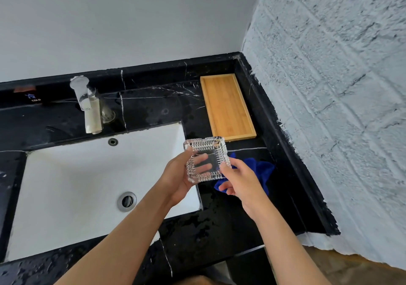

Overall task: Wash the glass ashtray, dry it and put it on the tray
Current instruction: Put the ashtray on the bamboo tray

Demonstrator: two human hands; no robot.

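Both hands grip glass ashtray (206, 159), tilted w/ hollow facing camera; left (175, 179), right (239, 181).

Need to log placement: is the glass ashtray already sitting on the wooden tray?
No, the glass ashtray is held up between the left hand and right hand, short of the wooden tray, which holds nothing.

Blue cloth (261, 170) partly hidden behind right hand (241, 181) and ashtray (206, 159)
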